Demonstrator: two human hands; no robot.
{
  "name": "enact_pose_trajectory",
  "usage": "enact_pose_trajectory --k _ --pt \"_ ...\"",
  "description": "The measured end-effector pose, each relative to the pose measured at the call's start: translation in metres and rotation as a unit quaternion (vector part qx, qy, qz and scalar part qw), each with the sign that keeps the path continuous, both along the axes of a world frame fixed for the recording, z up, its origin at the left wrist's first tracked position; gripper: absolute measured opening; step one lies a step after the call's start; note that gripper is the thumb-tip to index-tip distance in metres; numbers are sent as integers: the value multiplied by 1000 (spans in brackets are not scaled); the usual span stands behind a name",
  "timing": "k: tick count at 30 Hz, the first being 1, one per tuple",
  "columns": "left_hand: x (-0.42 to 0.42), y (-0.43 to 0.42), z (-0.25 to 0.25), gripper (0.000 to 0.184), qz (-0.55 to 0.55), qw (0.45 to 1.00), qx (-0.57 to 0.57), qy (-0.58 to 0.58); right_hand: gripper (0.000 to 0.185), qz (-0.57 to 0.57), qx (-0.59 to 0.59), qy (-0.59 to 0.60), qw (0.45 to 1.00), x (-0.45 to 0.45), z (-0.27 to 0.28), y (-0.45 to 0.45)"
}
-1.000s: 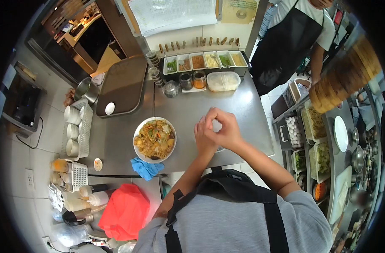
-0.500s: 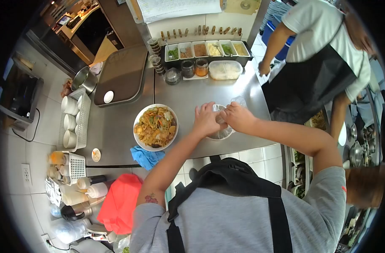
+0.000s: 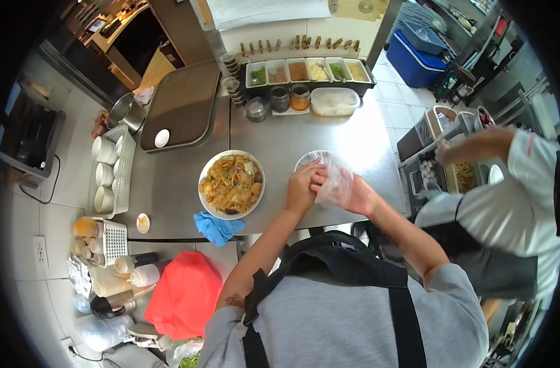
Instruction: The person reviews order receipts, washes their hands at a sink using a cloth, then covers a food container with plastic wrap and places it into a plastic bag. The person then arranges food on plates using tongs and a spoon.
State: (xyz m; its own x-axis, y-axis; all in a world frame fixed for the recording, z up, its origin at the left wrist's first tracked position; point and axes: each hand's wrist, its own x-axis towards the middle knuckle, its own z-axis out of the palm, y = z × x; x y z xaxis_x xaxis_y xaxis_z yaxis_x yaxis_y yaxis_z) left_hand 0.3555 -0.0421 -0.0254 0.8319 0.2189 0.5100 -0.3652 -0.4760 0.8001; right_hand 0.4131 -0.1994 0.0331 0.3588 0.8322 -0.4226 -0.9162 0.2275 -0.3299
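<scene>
Thin, clear crumpled plastic [image 3: 336, 184] is bunched between my two hands, in front of a pale round bowl [image 3: 316, 156]. My left hand [image 3: 302, 189] has its fingers closed on the plastic's left side. On the other side, my right hand [image 3: 358, 197] is closed round it, and the plastic lies over its fingers. Whether this is a bag or a glove, I cannot tell. The hands and plastic hide the near part of the bowl. Left of my hands stands a large white bowl of stir-fried noodles with vegetables [image 3: 232, 184].
A blue cloth [image 3: 218, 229] lies by the counter's near edge. Toppings trays [image 3: 307, 72], jars [image 3: 290, 98] and a lidded tub [image 3: 335, 102] line the back. A brown tray [image 3: 180, 107] and basket of cups [image 3: 111, 175] stand left. A co-worker [image 3: 501, 208] is close at right.
My hands have drawn back from over the pale bowl, and the plastic is now bunched between them. The co-worker has moved from the back right to the near right. The view has shifted slightly.
</scene>
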Motion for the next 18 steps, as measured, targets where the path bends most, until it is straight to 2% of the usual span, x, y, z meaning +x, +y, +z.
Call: enact_pose_trajectory --k 1,2,4,5,6,8,11,14,17,18 --pt "0 -2 -1 16 16 999 -24 26 56 18 58 7 998 -1 2 -2" --pt "1 -3 6 15 30 997 -49 51 55 12 36 -129 991 -2 5 -3" --pt "1 -4 19 17 44 997 15 61 52 -5 -11 -392 920 -4 17 -6" --pt "2 -5 26 18 49 996 47 66 43 44 -101 -663 741 6 33 -13" --pt "6 -6 25 19 50 994 67 70 39 51 -156 -786 595 12 49 -11" --pt "14 -9 19 21 55 990 106 79 32 62 -245 -937 241 23 72 -6" --pt "21 -6 13 21 32 979 175 103 25 99 -249 -935 232 45 41 -7" --pt "18 -5 25 22 18 983 130 127 13 144 -288 -918 232 55 28 -8" --pt "-6 -15 67 26 141 980 130 50 12 142 -346 -845 382 46 22 -5" --pt "-13 -15 68 29 101 983 98 119 17 140 -352 -826 418 46 16 -5"
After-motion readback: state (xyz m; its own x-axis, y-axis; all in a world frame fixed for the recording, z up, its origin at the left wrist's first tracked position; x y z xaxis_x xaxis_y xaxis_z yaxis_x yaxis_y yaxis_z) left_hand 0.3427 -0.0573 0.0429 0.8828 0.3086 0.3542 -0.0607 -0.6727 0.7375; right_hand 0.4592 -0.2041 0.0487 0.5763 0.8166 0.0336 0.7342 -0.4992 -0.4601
